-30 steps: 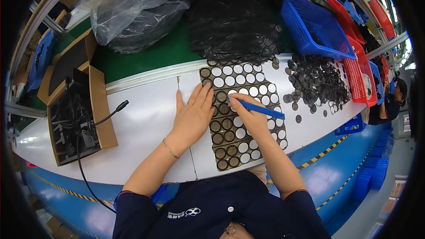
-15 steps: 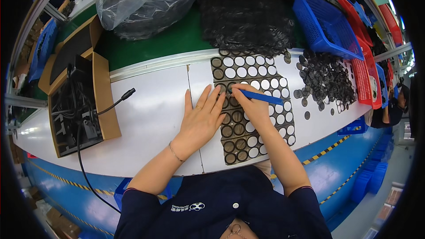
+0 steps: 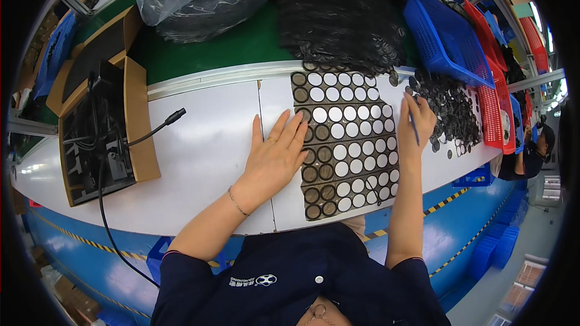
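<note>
Dark sheets point(image 3: 308, 184) with rows of black rings lie on the white table; most rings show white centres, while those near the left edge show dark brown ones. My left hand point(image 3: 275, 154) rests flat, fingers spread, its fingertips on the sheets' left edge. Beyond their right edge, my right hand point(image 3: 421, 119) grips a slim blue hand tool point(image 3: 414, 128), seen nearly edge-on. Its fingertips are beside a heap of loose dark discs point(image 3: 450, 108). A dark disc shows at the fingertips; I cannot tell whether it is held.
On the left stands an open cardboard box point(image 3: 142, 121) with black cables and adapters. Behind the sheets lie a black plastic-wrapped stack point(image 3: 338, 21) and a clear plastic bag point(image 3: 205, 6). A blue basket point(image 3: 444, 42) and a red basket point(image 3: 492, 108) stand at right. Another person point(image 3: 531, 154) is farther right.
My right hand has moved right from the sheets to the disc heap with the blue tool. A ring beside my left fingertips changed from a dark centre to white. My left hand stays.
</note>
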A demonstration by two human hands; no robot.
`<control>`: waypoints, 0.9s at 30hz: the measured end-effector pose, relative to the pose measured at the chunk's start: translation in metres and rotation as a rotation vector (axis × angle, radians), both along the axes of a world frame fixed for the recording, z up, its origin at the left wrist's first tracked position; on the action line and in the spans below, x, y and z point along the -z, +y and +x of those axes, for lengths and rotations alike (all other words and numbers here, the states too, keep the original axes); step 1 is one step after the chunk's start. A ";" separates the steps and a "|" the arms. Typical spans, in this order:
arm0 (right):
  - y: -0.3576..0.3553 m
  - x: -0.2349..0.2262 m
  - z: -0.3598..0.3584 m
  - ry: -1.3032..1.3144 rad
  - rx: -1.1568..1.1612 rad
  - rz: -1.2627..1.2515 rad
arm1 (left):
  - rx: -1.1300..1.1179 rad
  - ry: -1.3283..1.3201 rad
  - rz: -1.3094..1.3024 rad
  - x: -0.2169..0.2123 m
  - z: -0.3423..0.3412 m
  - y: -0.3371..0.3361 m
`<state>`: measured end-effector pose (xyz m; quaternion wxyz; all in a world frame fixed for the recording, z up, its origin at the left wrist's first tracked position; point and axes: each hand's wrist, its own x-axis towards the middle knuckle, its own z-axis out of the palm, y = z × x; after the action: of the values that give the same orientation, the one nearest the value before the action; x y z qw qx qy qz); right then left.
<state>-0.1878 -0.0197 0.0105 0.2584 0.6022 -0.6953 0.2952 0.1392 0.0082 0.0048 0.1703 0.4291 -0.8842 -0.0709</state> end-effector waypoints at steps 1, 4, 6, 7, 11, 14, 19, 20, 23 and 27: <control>0.009 -0.011 -0.005 -0.099 0.036 0.147 | 0.014 -0.014 0.004 -0.002 0.002 0.002; 0.027 -0.015 0.056 -1.315 -0.194 0.401 | 0.059 -0.009 0.035 -0.006 0.004 0.005; 0.040 -0.020 0.107 -1.471 -0.381 0.607 | 0.080 -0.015 0.049 -0.010 0.007 0.010; 0.044 -0.016 0.117 -1.480 -0.419 0.685 | 0.085 -0.022 0.053 -0.013 0.005 0.011; 0.041 -0.012 0.134 -1.421 -0.352 0.732 | 0.083 -0.044 0.030 -0.013 0.004 0.012; 0.042 -0.012 0.136 -1.385 -0.363 0.705 | 0.079 -0.041 0.030 -0.013 0.005 0.012; 0.042 -0.011 0.138 -1.386 -0.341 0.678 | 0.082 -0.051 0.014 -0.013 0.005 0.013; 0.043 -0.011 0.137 -1.389 -0.339 0.685 | 0.083 -0.058 0.014 -0.013 0.005 0.013; 0.042 -0.010 0.137 -1.397 -0.333 0.688 | 0.088 -0.044 0.016 -0.013 0.005 0.013; 0.045 0.008 0.135 -0.905 -0.499 0.457 | 0.090 -0.046 0.017 -0.013 0.004 0.013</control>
<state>-0.0524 0.0250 0.0027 -0.2801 0.6023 -0.6195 0.4183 0.1428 0.0212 0.0182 0.1430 0.3918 -0.9057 -0.0763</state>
